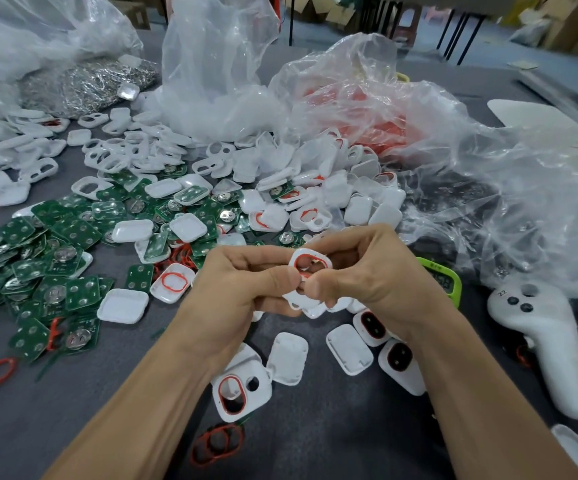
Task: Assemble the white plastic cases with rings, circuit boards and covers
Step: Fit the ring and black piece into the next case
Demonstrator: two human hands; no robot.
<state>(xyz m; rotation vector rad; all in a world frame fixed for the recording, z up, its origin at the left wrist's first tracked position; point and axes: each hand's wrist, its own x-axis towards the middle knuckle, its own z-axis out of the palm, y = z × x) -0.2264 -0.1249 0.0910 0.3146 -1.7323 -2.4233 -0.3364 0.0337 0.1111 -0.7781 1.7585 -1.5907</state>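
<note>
1. Hands meet over the middle of the grey bench. The left hand and right hand both have curled fingers, each grip clamped on one small white plastic case held between them.
2. Thin red rubber ring lines the case's oval opening. The thumbs cover the lower half, so how far it is seated cannot be made out.
3. More white pieces show under the right hand's fingers; whether they are held or lying on the bench is unclear.
4. Green square circuit boards lie scattered at left. White rounded covers lie near the wrists.
5. Lime-green timer is half hidden behind the right hand, and its display is unreadable.
6. Crumpled clear plastic bags veil blurred red contents behind.
7. White handheld controller lies at right. Another white object is cut off at the bottom-right corner.
</note>
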